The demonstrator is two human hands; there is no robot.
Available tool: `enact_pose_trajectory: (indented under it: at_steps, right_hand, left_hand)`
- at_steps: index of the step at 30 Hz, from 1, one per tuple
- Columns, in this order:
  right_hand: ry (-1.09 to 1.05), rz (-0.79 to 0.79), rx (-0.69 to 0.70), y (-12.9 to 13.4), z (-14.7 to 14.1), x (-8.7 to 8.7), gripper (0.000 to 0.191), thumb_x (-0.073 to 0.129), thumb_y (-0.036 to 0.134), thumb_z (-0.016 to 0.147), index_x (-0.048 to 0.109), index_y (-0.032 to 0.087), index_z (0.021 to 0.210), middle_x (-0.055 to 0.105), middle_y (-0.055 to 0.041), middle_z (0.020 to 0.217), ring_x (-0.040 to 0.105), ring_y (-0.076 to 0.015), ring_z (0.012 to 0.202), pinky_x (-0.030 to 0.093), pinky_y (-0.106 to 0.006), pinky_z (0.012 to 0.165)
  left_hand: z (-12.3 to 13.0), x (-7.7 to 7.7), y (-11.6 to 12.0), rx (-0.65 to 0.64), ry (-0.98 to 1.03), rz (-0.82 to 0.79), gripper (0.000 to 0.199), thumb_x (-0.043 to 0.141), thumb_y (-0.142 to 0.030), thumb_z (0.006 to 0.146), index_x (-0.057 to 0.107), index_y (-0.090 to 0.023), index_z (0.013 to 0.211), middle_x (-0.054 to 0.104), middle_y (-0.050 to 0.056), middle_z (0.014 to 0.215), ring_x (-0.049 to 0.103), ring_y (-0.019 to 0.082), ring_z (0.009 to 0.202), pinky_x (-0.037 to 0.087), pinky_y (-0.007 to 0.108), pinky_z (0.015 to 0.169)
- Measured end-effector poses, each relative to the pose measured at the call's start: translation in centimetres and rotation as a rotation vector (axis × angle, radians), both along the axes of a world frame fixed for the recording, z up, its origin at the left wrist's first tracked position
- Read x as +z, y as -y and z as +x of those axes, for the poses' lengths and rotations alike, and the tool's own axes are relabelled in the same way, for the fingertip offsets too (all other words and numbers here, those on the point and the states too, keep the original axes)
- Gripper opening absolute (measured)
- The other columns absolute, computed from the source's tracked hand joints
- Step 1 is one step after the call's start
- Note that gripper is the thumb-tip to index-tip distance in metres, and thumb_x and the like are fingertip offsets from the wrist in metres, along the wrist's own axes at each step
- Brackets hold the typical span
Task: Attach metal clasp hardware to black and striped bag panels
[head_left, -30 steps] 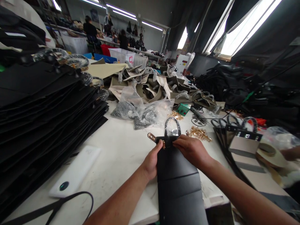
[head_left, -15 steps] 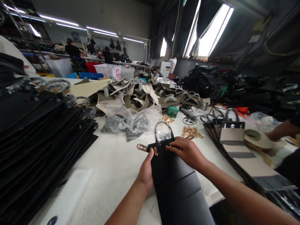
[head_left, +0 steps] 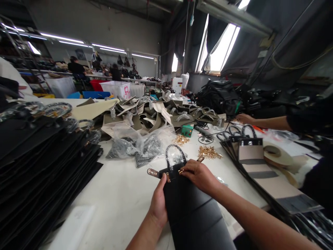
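A black handbag panel (head_left: 192,208) lies lengthwise in front of me, its looped handle (head_left: 175,149) wrapped in clear film at the far end. My left hand (head_left: 159,203) is closed around the panel's left edge, thumb on top beside a gold plate (head_left: 168,177). With bent fingertips, my right hand (head_left: 200,174) pinches a small gold metal fitting (head_left: 181,171) at the panel's upper right. Strap ends stick out on both sides; the left strap end (head_left: 153,172) carries a gold plate. My right fingers hide part of the fitting.
Stacked black panels (head_left: 47,173) rise at left. Ahead are plastic bags (head_left: 153,142), gold fittings (head_left: 210,152), a green box (head_left: 187,131) and piled olive panels (head_left: 145,118). At right are beige-lined panels (head_left: 251,152), a tape roll (head_left: 277,154) and a co-worker's arm (head_left: 270,123).
The view has tilted up and turned slightly right. The co-worker's hand at right has moved farther across the table. My hands keep nearly the same hold on the panel and fitting.
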State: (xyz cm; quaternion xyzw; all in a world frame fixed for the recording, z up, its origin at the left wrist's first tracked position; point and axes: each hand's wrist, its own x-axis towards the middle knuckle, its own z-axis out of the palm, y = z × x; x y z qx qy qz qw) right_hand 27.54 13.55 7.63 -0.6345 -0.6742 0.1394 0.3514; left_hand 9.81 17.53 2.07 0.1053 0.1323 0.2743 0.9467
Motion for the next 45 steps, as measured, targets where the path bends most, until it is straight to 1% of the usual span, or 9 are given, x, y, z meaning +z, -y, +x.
enact_pose_trajectory:
  at_steps: [6,13,18,25,30,34,36,41,45]
  right_hand:
    - [-0.066,0.119,-0.142,3.8,-1.8,2.4,0.038,0.066,0.017,0.089,0.069,0.027,0.126,0.07,-0.0037,0.101,0.068,-0.0188,0.088,0.056,-0.034,0.084]
    - [-0.077,0.338,-0.231,10.3,-3.8,9.2,0.027,0.067,0.028,0.09,0.072,0.025,0.116,0.07,-0.0071,0.11,0.069,-0.0207,0.09,0.059,-0.035,0.083]
    - [0.099,0.46,-0.23,13.0,-5.4,11.9,0.029,0.066,0.029,0.093,0.07,0.028,0.122,0.071,-0.0074,0.11,0.069,-0.0222,0.093,0.059,-0.035,0.082]
    - [0.388,0.512,-0.27,13.5,-6.4,11.1,0.038,0.059,0.03,0.098,0.061,0.026,0.136,0.071,-0.0105,0.113,0.068,-0.0265,0.099,0.057,-0.04,0.086]
    - [0.646,0.468,-0.3,13.8,-5.8,11.7,0.028,0.059,0.035,0.099,0.07,0.027,0.124,0.07,-0.0115,0.109,0.066,-0.0274,0.092,0.055,-0.043,0.08]
    - [0.742,0.493,-0.282,14.1,-4.5,12.7,0.032,0.068,0.037,0.092,0.07,0.032,0.123,0.057,-0.0101,0.145,0.051,-0.0395,0.128,0.045,-0.059,0.1]
    - [0.723,0.454,-0.209,14.2,-3.9,12.6,0.031,0.07,0.036,0.09,0.071,0.031,0.121,0.049,-0.0077,0.154,0.044,-0.0398,0.139,0.04,-0.061,0.107]
    - [0.516,0.196,-0.1,14.4,-3.0,10.2,0.037,0.066,0.03,0.087,0.07,0.028,0.124,0.061,-0.0095,0.142,0.068,-0.0306,0.113,0.057,-0.046,0.095]
    - [0.488,0.17,-0.087,15.0,-2.7,8.3,0.043,0.066,0.027,0.084,0.069,0.025,0.126,0.067,-0.0099,0.127,0.072,-0.0269,0.099,0.059,-0.039,0.087]
  left_hand:
    - [-0.8,3.2,1.1,0.043,0.054,0.107,0.054,0.061,-0.04,0.096,0.057,-0.014,0.143,0.074,0.015,0.123,0.065,0.034,0.123,0.039,0.05,0.116]
    - [-2.4,9.8,4.2,0.055,0.141,0.241,0.061,0.055,-0.051,0.097,0.055,-0.015,0.145,0.071,0.016,0.128,0.061,0.038,0.127,0.039,0.053,0.116]
    - [-2.9,11.6,5.7,-0.009,0.185,0.34,0.062,0.049,-0.054,0.099,0.053,-0.017,0.148,0.071,0.015,0.13,0.061,0.038,0.128,0.039,0.053,0.116]
    - [-4.0,12.5,7.4,-0.003,0.132,0.392,0.062,0.052,-0.052,0.099,0.051,-0.015,0.149,0.071,0.017,0.129,0.061,0.036,0.128,0.039,0.052,0.116]
    - [-5.0,13.0,7.3,-0.073,0.037,0.383,0.061,0.054,-0.053,0.098,0.055,-0.016,0.146,0.073,0.016,0.123,0.064,0.036,0.125,0.043,0.051,0.113]
    - [-5.4,12.5,6.9,-0.171,-0.001,0.331,0.061,0.054,-0.057,0.096,0.059,-0.016,0.142,0.075,0.016,0.12,0.066,0.037,0.121,0.045,0.053,0.11]
    - [-5.3,11.8,7.0,-0.212,-0.001,0.309,0.058,0.056,-0.051,0.096,0.059,-0.014,0.141,0.075,0.017,0.119,0.067,0.037,0.119,0.046,0.052,0.109]
    - [-5.1,9.6,7.8,-0.267,-0.007,0.257,0.057,0.055,-0.047,0.097,0.058,-0.01,0.14,0.074,0.019,0.119,0.068,0.037,0.117,0.045,0.052,0.109]
    - [-4.9,7.8,8.3,-0.324,0.007,0.203,0.064,0.05,-0.057,0.098,0.058,-0.009,0.14,0.074,0.02,0.12,0.067,0.038,0.119,0.042,0.052,0.111]
